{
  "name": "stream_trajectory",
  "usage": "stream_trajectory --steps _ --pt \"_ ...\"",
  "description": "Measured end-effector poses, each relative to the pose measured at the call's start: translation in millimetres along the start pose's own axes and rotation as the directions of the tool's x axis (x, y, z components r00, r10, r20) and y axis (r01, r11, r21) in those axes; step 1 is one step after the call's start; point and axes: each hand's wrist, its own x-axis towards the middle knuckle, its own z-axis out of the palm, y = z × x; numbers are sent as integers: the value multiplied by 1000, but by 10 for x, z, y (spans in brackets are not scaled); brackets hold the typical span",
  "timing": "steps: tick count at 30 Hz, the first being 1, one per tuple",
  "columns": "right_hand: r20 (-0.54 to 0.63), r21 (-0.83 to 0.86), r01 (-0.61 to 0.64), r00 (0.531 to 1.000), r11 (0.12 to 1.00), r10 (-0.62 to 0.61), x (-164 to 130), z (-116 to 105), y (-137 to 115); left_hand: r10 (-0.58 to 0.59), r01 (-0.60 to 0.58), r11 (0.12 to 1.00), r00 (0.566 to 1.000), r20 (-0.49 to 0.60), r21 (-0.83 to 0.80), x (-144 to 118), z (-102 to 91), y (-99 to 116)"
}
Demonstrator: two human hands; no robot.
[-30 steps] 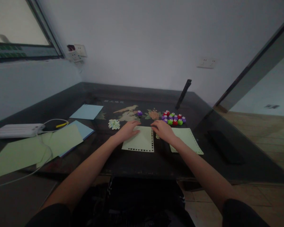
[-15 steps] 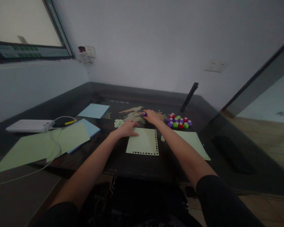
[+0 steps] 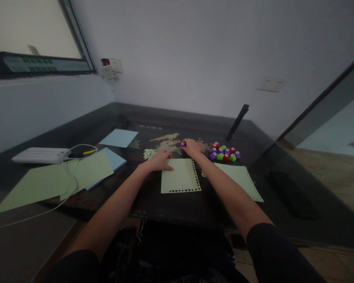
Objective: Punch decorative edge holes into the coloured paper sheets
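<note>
A pale green sheet of paper (image 3: 178, 177) lies on the dark table, with small cut-out shapes along its right and bottom edges. My left hand (image 3: 160, 160) rests at its upper left corner, thumb and fingers apart, pressing on the sheet. Just beyond the top edge, my right hand (image 3: 192, 147) is closed around a small purple craft punch (image 3: 183, 144). Whether the punch touches the sheet is hidden by the hand. Several red, green and purple punches (image 3: 226, 157) stand in a cluster to the right. A small pile of paper cut-outs (image 3: 149, 153) sits beside my left hand.
Another edge-punched green sheet (image 3: 237, 179) lies under my right forearm. Green sheets (image 3: 38, 186), blue sheets (image 3: 118, 137) and a white power bank (image 3: 38, 155) with a cable are on the left. A black upright stick (image 3: 237, 122) stands at the back right.
The sheet has turned slightly under my left hand. My right hand, with the purple punch, has come a little nearer. The whole view has shifted slightly.
</note>
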Motion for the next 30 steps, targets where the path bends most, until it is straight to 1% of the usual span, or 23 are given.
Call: stream_trajectory --steps 3,5,8,10,14,17,20,23,26,30 --pt "-11 46 -25 1000 999 25 -65 -68 13 17 -17 1000 1000 20 -1 2 -18 -10" --pt "-47 90 -46 998 995 50 -118 -130 39 23 -22 1000 999 30 -9 8 -25 -21" --pt "-96 127 -22 995 992 34 -189 -203 96 20 -19 1000 999 39 -19 17 -35 -34" --pt "-82 129 -9 996 992 20 -217 -214 120 20 -20 1000 999 46 -15 18 -42 -39" --pt "-17 96 -50 998 994 52 -226 -158 90 44 -43 999 997 68 -15 8 -56 -43" --pt "68 109 2 998 994 -9 -217 -133 27 50 -49 999 997 66 -20 -4 -67 -40" --pt "181 150 62 979 987 -89 -227 -180 -13 60 -58 998 996 65 -27 -18 -84 -28" --pt "271 132 63 958 989 -97 -268 -270 -14 78 -74 996 993 88 -48 -29 -108 -16" --pt "301 83 60 950 995 -82 -321 -335 -1 83 -76 995 989 120 -65 -34 -125 -19" --pt "339 132 80 933 988 -121 -372 -350 4 104 -95 993 986 130 -72 -32 -124 -48"
